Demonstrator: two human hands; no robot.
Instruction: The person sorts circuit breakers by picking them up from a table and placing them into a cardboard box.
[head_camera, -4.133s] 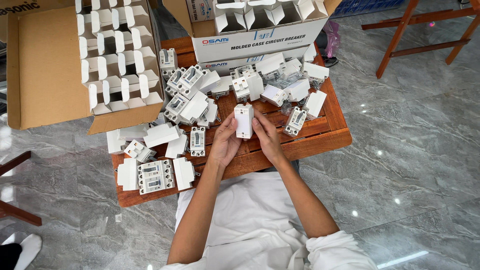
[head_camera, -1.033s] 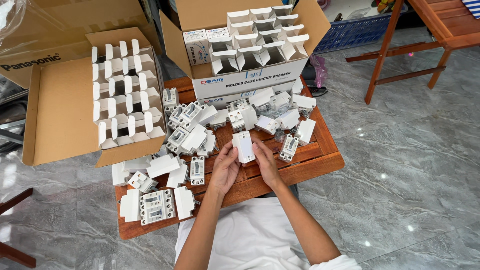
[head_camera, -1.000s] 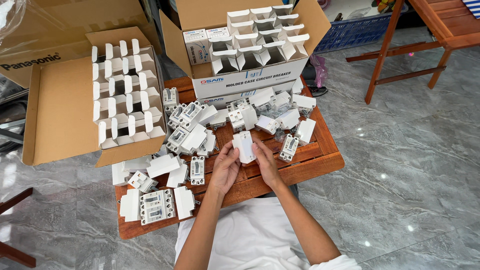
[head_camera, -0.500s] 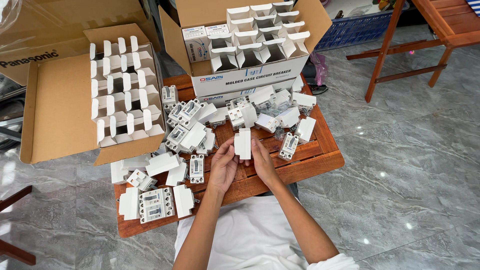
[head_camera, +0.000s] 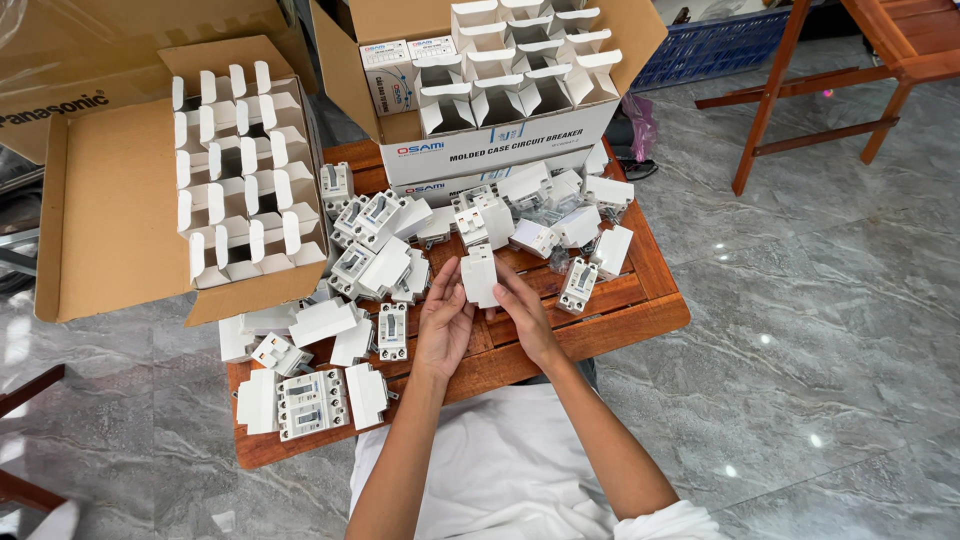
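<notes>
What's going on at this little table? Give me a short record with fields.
Left hand: holds small white box from its left side
Right hand: holds the same box from its right
Surface: low wooden table
Around: loose white circuit breakers and small cartons
Behind: two open cardboard boxes with white dividers
Floor: grey marble tiles

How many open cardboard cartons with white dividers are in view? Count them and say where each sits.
2. One carton lies left of the wooden table, beside the left hand. The other carton stands at the table's far edge. More may lie out of frame.
</notes>
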